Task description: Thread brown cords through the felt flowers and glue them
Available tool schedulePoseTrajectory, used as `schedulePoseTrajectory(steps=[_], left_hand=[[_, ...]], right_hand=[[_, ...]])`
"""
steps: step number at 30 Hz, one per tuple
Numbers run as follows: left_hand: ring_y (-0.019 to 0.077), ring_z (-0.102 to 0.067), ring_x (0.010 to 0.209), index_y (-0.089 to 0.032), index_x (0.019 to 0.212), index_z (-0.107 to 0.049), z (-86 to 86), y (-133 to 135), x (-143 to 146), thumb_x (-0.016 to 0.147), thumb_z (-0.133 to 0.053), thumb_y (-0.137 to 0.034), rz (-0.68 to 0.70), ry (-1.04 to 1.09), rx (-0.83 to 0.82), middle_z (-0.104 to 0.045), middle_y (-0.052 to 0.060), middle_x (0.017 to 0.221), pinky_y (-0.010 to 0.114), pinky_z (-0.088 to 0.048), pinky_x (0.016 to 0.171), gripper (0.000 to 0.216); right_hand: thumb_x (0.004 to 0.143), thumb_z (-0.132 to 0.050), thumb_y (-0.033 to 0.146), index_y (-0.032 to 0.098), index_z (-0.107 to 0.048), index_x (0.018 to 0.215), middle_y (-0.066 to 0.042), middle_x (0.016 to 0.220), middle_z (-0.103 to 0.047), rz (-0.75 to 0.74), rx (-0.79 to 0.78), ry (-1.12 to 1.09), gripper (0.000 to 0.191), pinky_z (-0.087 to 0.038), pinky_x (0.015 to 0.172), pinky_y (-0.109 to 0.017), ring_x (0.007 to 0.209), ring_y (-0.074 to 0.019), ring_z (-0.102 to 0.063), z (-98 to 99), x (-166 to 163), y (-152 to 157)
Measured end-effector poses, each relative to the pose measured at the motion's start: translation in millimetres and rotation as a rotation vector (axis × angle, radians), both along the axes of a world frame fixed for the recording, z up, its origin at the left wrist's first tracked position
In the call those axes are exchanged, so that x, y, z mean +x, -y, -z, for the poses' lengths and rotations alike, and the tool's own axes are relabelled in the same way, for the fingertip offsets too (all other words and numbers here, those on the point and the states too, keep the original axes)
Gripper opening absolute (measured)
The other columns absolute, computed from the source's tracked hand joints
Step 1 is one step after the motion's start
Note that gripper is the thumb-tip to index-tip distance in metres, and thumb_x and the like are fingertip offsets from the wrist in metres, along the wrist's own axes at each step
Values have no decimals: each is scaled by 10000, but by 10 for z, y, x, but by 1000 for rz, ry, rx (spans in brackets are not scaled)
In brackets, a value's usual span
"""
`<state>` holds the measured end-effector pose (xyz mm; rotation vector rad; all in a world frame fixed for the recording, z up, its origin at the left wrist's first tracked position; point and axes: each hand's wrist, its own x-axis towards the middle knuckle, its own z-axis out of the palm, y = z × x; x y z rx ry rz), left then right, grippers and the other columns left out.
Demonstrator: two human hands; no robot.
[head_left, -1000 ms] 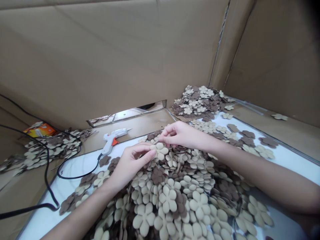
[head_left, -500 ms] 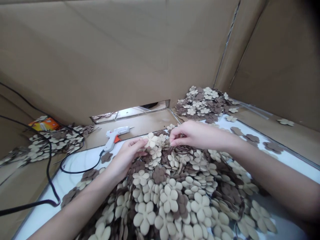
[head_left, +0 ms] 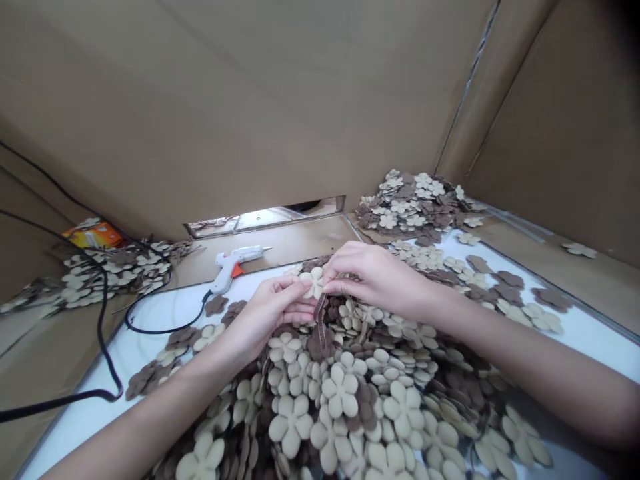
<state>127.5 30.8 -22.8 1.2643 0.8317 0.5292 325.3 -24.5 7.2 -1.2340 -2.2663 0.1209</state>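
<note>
Pinching a beige felt flower point(head_left: 314, 282) between their fingertips, the left hand point(head_left: 267, 313) and right hand point(head_left: 375, 277) meet above heaped felt flowers point(head_left: 341, 392), a narrow brown strip point(head_left: 321, 321) hanging lengthwise toward the person (neither hand clearly nearer).

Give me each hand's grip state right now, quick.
Left hand: closed, pinching a beige flower cutout.
Right hand: closed, pinching the top of a brown strip beside the flower.
</note>
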Motion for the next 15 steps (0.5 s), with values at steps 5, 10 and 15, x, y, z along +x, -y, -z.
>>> schedulePoseTrajectory(steps=[5,10,15], left_hand=[[127,-657,721,-105,863,-651,19,17,5,808,-652,-388,40,36,0,-701,78,805,216,-548,677,289],[125,-657,719,-100,874,-658,5,35,3,807,-653,-382,37,48,-8,-699,75,805,211,-539,670,291],[133,-664,714,-95,880,-660,-15,38,13,810,-649,-370,42,50,-22,-711,87,805,224,-536,679,284]], right_hand=[[888,-543,319,161,-656,861,-49,871,-660,42,88,88,196,-422,773,-280,877,-179,-552,58,-48,21],[881,-553,330,169,-641,846,-32,833,-649,58,118,66,187,-424,758,-274,843,-170,-549,95,-63,2],[867,-573,339,176,-635,828,-35,842,-648,68,101,34,179,-423,747,-271,835,-169,-558,111,-58,-6]])
